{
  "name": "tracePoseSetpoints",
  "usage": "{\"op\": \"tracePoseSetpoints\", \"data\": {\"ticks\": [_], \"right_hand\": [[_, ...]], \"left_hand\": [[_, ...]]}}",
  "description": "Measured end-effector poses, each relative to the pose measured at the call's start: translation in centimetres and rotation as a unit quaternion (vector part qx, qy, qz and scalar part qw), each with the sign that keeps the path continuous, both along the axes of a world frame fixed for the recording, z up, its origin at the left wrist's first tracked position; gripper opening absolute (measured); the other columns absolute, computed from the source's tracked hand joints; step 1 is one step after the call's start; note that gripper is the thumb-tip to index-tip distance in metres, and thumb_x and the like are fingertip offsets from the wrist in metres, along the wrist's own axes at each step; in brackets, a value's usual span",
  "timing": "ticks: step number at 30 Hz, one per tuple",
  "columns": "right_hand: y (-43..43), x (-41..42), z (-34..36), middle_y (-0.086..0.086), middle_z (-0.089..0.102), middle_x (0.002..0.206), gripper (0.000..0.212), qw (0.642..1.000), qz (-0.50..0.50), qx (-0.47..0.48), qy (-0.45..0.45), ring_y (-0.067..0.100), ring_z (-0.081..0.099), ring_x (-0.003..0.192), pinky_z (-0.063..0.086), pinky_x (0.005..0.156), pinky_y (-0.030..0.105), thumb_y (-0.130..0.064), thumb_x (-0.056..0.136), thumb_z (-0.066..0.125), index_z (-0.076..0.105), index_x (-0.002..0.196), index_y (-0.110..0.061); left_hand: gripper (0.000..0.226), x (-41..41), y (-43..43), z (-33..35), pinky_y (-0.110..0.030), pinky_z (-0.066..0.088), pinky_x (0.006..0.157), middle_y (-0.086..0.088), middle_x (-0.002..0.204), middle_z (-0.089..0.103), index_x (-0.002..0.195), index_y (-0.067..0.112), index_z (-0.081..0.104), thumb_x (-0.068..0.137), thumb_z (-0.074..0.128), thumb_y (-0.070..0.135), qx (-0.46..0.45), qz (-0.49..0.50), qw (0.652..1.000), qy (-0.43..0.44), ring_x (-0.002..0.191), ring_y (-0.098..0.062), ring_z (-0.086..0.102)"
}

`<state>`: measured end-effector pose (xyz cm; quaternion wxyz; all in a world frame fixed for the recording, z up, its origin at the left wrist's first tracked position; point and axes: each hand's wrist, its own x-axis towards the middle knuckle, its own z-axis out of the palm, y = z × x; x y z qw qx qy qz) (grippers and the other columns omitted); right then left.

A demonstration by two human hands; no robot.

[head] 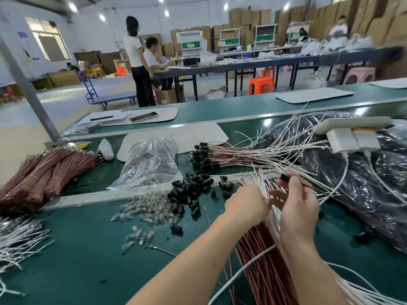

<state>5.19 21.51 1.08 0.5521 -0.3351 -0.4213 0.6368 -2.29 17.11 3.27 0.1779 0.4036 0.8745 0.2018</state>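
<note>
Pinching a black cap (285,177), right hand (299,205) hovers beside left hand (246,204) gripping wires (261,180); clear bag (122,180) holds parts (150,157).

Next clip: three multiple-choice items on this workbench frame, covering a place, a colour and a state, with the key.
1. The pile of black caps lies:
A) left of the left hand
B) on the floor
C) on the blue trolley

2. The table top is:
A) red
B) green
C) yellow

3. The right hand:
A) lies flat
B) hangs idle
C) pinches a black cap

Key:
1 A, the pile sits left of that hand, which grips the wire bundle.
2 B, the surface is green throughout.
3 C, the cap sits between thumb and finger.
</note>
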Motion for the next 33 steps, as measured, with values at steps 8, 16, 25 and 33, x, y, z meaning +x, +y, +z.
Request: {"op": "tracePoseSetpoints", "data": {"ticks": [8,16,25,33], "right_hand": [[0.0,-0.2,0.2,0.001,0.067,0.087,0.023,1.0,-0.017,0.014,-0.005,0.004,0.062,0.055,0.051,0.05,0.018,-0.02,0.107,0.044,0.064,0.098,-0.026],[-0.8,0.5,0.8,-0.003,0.069,0.091,0.018,0.999,-0.031,0.019,0.002,0.002,0.064,0.064,0.051,0.056,0.018,-0.032,0.106,0.045,0.063,0.103,-0.03],[-3.1,0.9,2.7,0.012,0.072,0.096,0.026,0.889,0.431,-0.052,0.147,0.02,0.069,0.075,0.058,0.063,0.029,-0.028,0.097,0.052,0.072,0.103,-0.013],[-6.6,-1.5,0.6,0.015,0.068,0.129,0.023,0.853,0.515,-0.048,0.061,0.033,0.073,0.1,0.062,0.072,0.036,-0.022,0.095,0.06,0.075,0.108,-0.011]], "left_hand": [[0.023,0.1,0.3,-0.3,-0.035,0.042,0.069,-0.016,0.102,0.065,0.088,0.009,0.054,0.101,0.052,0.028,-0.015,0.025,1.0,0.011,0.089,-0.036,0.063],[0.019,-0.7,-1.2,2.4,-0.029,0.043,0.058,-0.001,0.078,0.063,0.087,0.013,0.054,0.1,0.048,0.026,0.241,0.079,0.947,-0.199,0.061,-0.015,0.051],[0.014,-4.8,-12.1,9.5,-0.026,0.059,0.072,-0.002,0.082,0.077,0.106,0.007,0.054,0.106,0.045,0.017,0.693,0.184,0.635,-0.288,0.076,-0.017,0.074],[0.026,-4.2,-19.5,0.9,-0.02,0.05,0.047,0.002,0.064,0.06,0.081,0.019,0.055,0.105,0.046,0.022,0.637,0.328,0.567,-0.407,0.049,-0.009,0.054]]}}
